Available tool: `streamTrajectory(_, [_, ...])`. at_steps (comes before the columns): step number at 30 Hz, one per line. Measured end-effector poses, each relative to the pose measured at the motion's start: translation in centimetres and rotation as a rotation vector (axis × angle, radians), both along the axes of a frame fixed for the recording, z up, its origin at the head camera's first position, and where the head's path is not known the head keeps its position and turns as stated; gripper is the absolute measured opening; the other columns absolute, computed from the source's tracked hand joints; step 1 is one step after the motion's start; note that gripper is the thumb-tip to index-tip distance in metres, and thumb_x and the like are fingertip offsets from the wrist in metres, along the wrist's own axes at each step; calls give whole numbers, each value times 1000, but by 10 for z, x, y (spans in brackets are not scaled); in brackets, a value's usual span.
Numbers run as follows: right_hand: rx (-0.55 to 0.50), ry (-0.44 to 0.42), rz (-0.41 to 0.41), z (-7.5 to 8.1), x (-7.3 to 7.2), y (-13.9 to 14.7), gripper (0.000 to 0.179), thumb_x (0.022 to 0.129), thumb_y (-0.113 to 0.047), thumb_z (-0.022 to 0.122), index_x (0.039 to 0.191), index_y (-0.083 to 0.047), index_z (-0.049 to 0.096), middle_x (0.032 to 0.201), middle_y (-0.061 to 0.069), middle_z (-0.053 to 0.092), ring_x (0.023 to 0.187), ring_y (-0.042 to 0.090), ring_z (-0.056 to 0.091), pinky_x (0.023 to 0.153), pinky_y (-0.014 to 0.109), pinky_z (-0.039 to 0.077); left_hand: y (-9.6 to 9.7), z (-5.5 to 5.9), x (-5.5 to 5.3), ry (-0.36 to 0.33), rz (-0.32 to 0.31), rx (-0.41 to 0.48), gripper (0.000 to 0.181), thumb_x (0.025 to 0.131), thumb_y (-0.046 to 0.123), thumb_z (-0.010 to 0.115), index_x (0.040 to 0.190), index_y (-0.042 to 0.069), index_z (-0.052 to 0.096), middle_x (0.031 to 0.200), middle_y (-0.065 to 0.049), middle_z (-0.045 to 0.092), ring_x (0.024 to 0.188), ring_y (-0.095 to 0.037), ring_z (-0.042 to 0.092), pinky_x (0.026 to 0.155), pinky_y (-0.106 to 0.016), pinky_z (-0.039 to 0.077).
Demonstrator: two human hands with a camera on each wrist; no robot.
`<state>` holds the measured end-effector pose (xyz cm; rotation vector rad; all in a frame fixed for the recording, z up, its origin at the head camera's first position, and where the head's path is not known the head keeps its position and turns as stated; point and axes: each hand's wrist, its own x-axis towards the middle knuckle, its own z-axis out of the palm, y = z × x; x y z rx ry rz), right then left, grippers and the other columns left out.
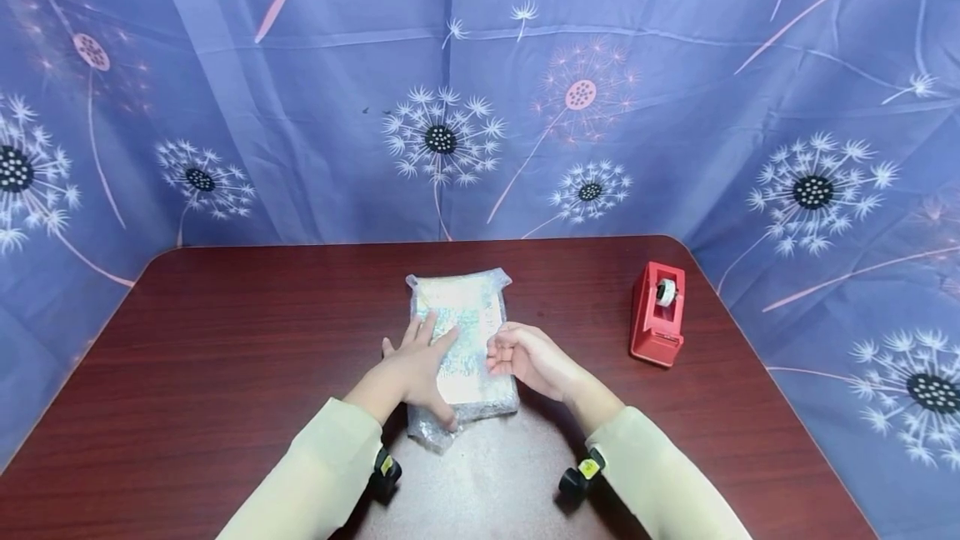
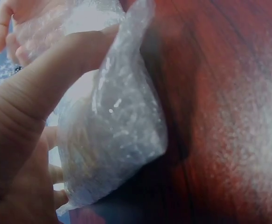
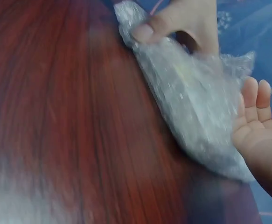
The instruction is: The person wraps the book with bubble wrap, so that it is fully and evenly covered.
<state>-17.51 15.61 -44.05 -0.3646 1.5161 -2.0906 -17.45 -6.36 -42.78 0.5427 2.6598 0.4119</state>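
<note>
A flat rectangular package in clear bubble wrap (image 1: 468, 373) lies at the middle of the table; whatever is inside looks pale and cannot be made out. Over its left side my left hand (image 1: 412, 369) rests with spread fingers, the thumb at the near edge beside a loose flap of wrap (image 2: 126, 102). My right hand (image 1: 536, 359) is at the package's right edge, palm turned inward and fingers loosely bent. Nothing is held in that hand. In the right wrist view its fingers (image 3: 251, 100) are next to the wrap; whether they touch it is unclear.
A red tape dispenser (image 1: 657, 315) with a roll of tape stands to the right on the dark red wooden table (image 1: 225, 357). A blue curtain with dandelion prints (image 1: 337, 107) hangs behind and around the table. Light reflects off the table's near middle.
</note>
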Motion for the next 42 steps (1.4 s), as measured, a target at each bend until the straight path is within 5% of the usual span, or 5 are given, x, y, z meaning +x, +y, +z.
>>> streamTrajectory(8, [128, 196, -176, 22, 9, -19, 14, 92, -11, 45, 80, -8, 52, 79, -1, 56, 71, 9, 54, 64, 20, 46, 0, -3, -1, 15, -3, -4, 135, 40, 57, 89, 152, 25, 21, 159, -16, -3, 146, -40, -3, 103, -76, 8])
streamTrajectory(14, [58, 151, -79, 21, 10, -25, 20, 95, -10, 40, 80, -10, 53, 78, -2, 60, 72, 8, 61, 73, 24, 53, -1, -5, -3, 17, 4, -3, 136, 38, 57, 89, 152, 25, 21, 159, -16, -5, 146, -40, -3, 105, -74, 9])
streamTrajectory(25, [465, 160, -98, 29, 10, -30, 37, 101, -26, 38, 74, -3, 51, 68, -1, 59, 60, 10, 59, 62, 26, 53, -2, -5, -2, 13, 9, 17, 138, 37, 57, 89, 152, 26, 20, 159, -15, -6, 145, -39, -5, 107, -71, 9])
streamTrajectory(32, [365, 25, -95, 21, 7, -30, 23, 97, -18, 45, 76, -10, 50, 68, -3, 53, 62, 6, 54, 64, 19, 53, -3, -6, -1, 17, 3, 32, 137, 37, 57, 89, 152, 25, 21, 159, -16, -5, 145, -40, -3, 110, -68, 12])
streamTrajectory(42, [304, 39, 22, 6, 6, -28, 23, 100, -19, 40, 80, -12, 48, 74, -3, 50, 69, 7, 49, 67, 18, 47, -11, -7, -7, -31, -13, 166, 135, 42, 62, 86, 153, 24, 19, 159, -15, -4, 146, -39, -6, 111, -68, 10])
